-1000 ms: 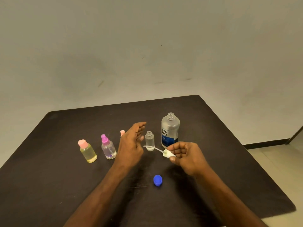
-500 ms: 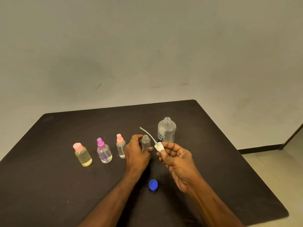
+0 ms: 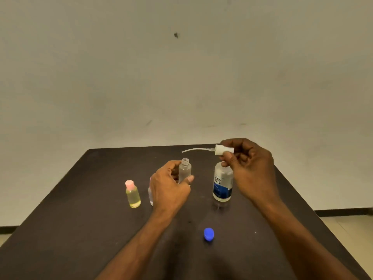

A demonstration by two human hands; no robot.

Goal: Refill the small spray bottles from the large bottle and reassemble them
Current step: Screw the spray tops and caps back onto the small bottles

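My left hand (image 3: 168, 186) grips a small clear bottle (image 3: 184, 170) with an open neck, holding it upright above the dark table (image 3: 70, 229). My right hand (image 3: 248, 168) holds a white spray head (image 3: 221, 149) raised to the right of that bottle, its thin dip tube pointing left over the neck. The large bottle (image 3: 222, 184) with a blue label stands uncapped just below my right hand, which hides its neck. Its blue cap (image 3: 209, 234) lies on the table near me.
A small yellow-filled bottle (image 3: 132, 196) with a pink cap stands at the left. Another small clear bottle (image 3: 150, 196) is mostly hidden behind my left hand. The table's edges fall away at right and left, with floor beyond.
My left hand closed on the small open bottle and lifted it. My right hand raised the spray head, its tube now pointing left above the bottle neck.
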